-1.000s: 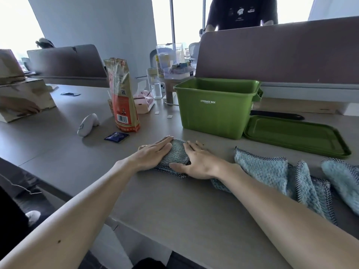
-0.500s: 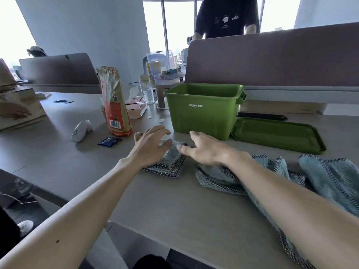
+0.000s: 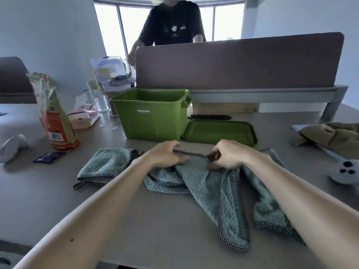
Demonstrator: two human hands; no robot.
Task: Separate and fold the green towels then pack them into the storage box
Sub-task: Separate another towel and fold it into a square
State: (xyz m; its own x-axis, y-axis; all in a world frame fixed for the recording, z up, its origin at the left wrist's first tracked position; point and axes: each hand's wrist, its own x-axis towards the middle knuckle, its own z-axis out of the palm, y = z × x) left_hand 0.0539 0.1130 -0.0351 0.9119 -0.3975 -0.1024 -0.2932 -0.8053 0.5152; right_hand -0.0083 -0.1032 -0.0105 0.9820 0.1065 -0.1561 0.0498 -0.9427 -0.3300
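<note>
Left hand (image 3: 165,155) and right hand (image 3: 229,154), each grip pinched on checkered hem of loose towel (image 3: 206,183), beside folded towel (image 3: 104,166), before open storage box (image 3: 153,113) on table (image 3: 165,230).

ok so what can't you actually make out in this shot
Head view only:
- storage box floor: hidden behind its near wall, contents unknown.
- number of loose towels: bunched and overlapping under both forearms.
- folded towel: right edge behind the left hand.
- snack bag print: blurred.
</note>
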